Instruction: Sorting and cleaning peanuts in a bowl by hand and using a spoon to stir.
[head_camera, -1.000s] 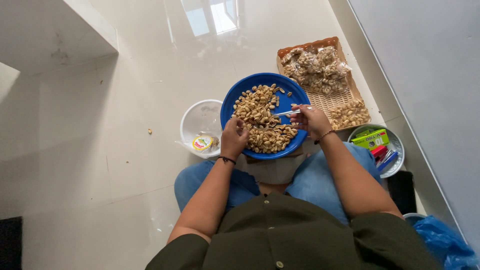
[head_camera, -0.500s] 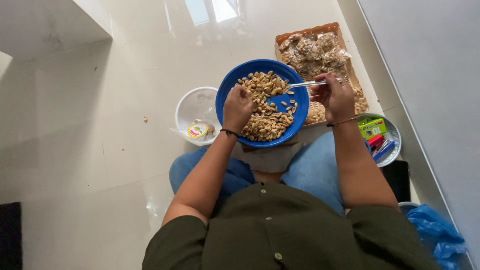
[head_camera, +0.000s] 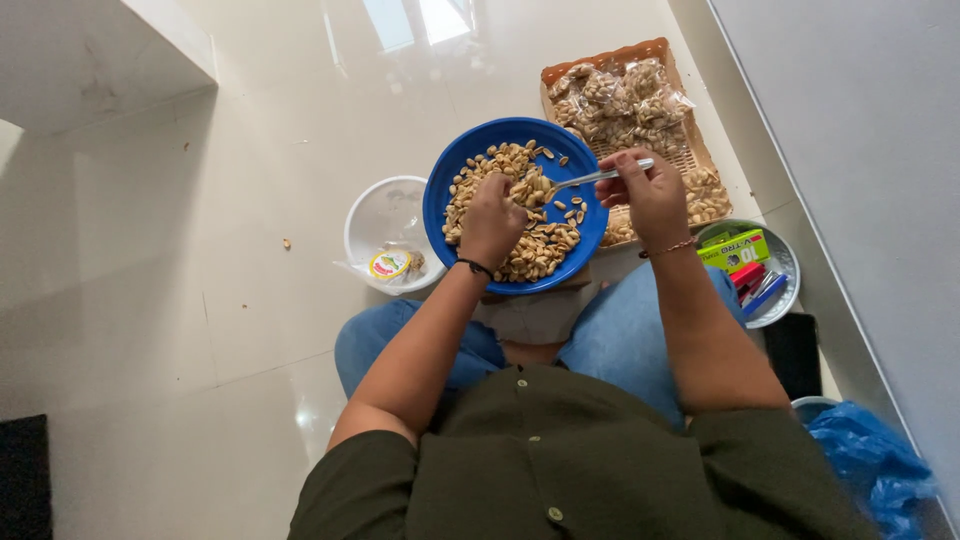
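Woven tray (head_camera: 690, 160), far right: bagged peanuts. Blue bowl (head_camera: 450, 200), centre, on the lap: shelled peanuts (head_camera: 540, 250). White bowl (head_camera: 365, 215), left of it. Metal bowl (head_camera: 785, 265), right: small boxes. Left hand (head_camera: 492, 222): closed over the peanuts. Right hand (head_camera: 652, 192): grips a spoon (head_camera: 590, 179) at the bowl's right rim, its tip over the peanuts.

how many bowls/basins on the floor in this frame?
3. Blue bowl of peanuts on the lap, under both hands; white bowl just left of it; grey bowl of small items at right. Others may sit outside the frame.
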